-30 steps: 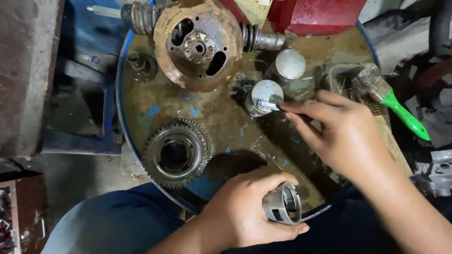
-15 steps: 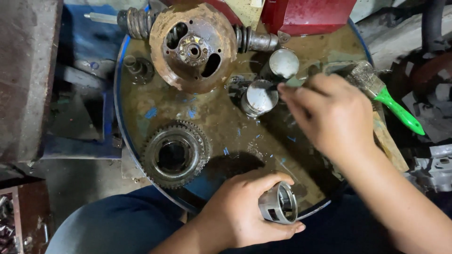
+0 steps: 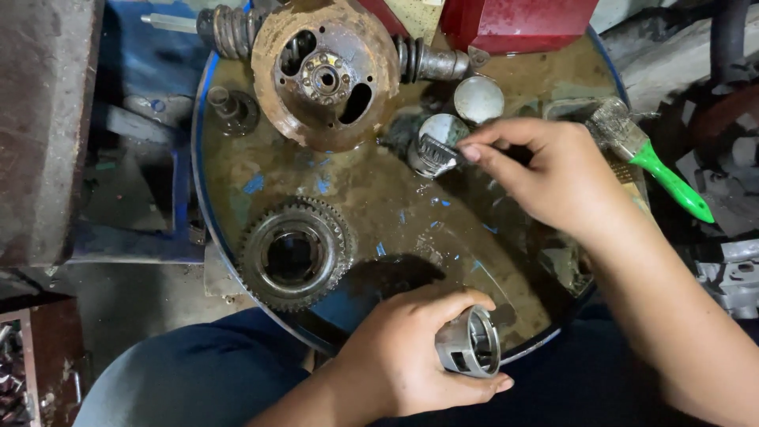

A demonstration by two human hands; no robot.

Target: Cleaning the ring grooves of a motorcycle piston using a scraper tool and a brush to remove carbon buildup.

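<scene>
My left hand (image 3: 395, 356) is closed around a short slotted metal sleeve (image 3: 470, 341), held at the near rim of an oily blue drum top (image 3: 395, 213). My right hand (image 3: 553, 178) pinches a small toothed metal piece (image 3: 437, 150) between thumb and fingertips. The piece sits right against a grey capped cylinder (image 3: 443, 126) standing on the drum. A second similar cylinder (image 3: 478, 99) stands just behind it.
A large toothed gear ring (image 3: 294, 255) lies at the drum's left. A rusty round flange on a splined shaft (image 3: 326, 75) lies at the back, a red box (image 3: 514, 20) behind it. A green-handled brush (image 3: 672, 182) rests at the right edge.
My right hand has shifted slightly away from me with the small piece, staying by the grey cylinder. My left hand keeps the sleeve in the same place.
</scene>
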